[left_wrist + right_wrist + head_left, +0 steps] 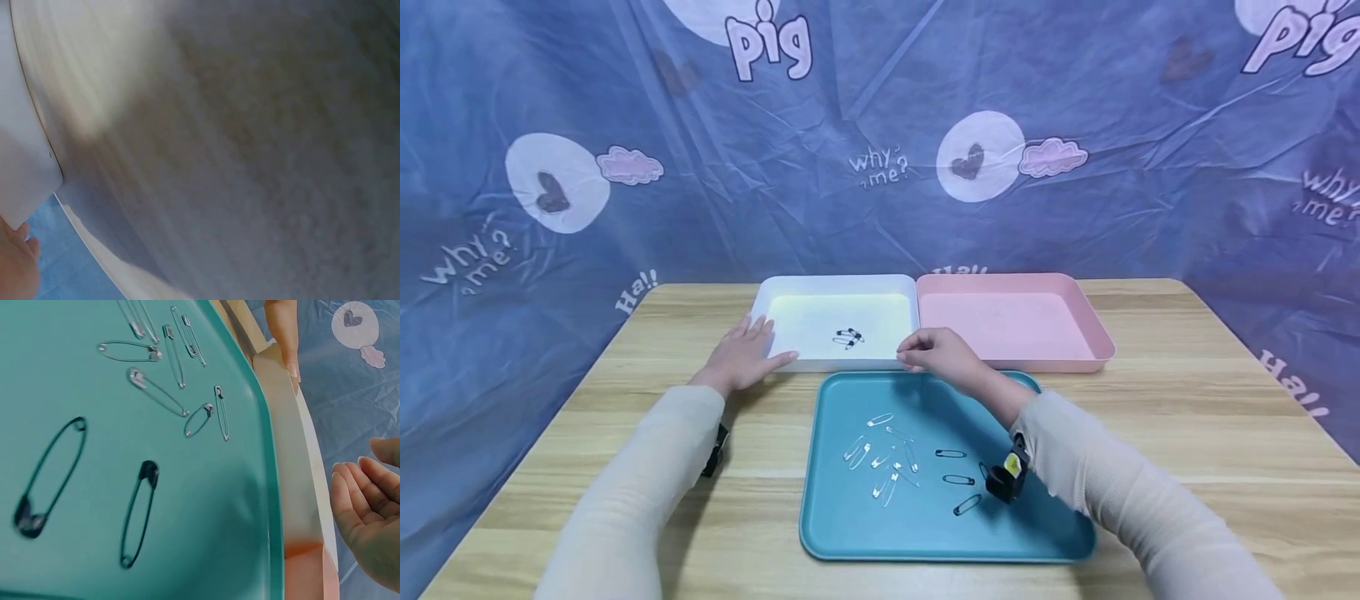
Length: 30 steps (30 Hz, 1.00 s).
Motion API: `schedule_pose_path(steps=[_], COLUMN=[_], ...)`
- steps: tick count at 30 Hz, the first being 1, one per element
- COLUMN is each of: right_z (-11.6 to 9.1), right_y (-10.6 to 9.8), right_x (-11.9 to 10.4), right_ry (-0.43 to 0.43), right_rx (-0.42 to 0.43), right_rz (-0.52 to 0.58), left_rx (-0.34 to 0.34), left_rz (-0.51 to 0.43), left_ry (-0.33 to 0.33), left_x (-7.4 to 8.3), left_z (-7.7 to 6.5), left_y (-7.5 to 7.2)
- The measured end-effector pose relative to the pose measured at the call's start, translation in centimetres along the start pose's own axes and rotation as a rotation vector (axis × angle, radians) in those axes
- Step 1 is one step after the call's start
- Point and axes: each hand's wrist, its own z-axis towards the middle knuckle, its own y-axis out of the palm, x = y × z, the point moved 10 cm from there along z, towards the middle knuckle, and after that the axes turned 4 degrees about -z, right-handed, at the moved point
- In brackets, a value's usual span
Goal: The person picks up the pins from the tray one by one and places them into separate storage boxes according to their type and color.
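Observation:
My left hand (745,354) rests with spread fingers on the left edge of a white tray (887,364). Over that tray's front right corner is my right hand (940,354), its fingers loosely bent; the right wrist view shows no pin in this hand (375,512). A small cluster of black safety pins (848,337) lies inside the white tray. Nearer to me, a teal tray (925,546) holds several silver safety pins (880,420) left of its middle. Black safety pins (958,480) lie to their right, one partly hidden by the right wrist camera.
A pink tray (1093,364) stands against the white tray's right side. All three trays sit on a wooden table (1180,433). Behind the table hangs a blue printed cloth (820,225). My right forearm crosses over the teal tray's right part.

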Motion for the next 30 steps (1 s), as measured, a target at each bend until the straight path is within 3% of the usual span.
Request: schedule_pose_path(steps=[10,21,30], right_z=[-2.4,-4.3,-5.8], right_y=[-0.3,-0.5,-0.6], right_x=[1.1,3.2,4.2], right_ry=[0.001,0.035,0.011], right_rx=[-0.070,-0.114,-0.181], right_rz=[0.055,-0.019,-0.025], left_rx=[-0.004,0.007,0.012], left_rz=[0.003,0.003,-0.001], left_ry=[0.003,0.009,0.010], left_x=[0.1,0.0,0.1], left_z=[0.0,0.1,0.1], left_y=[0.0,0.2,0.2])
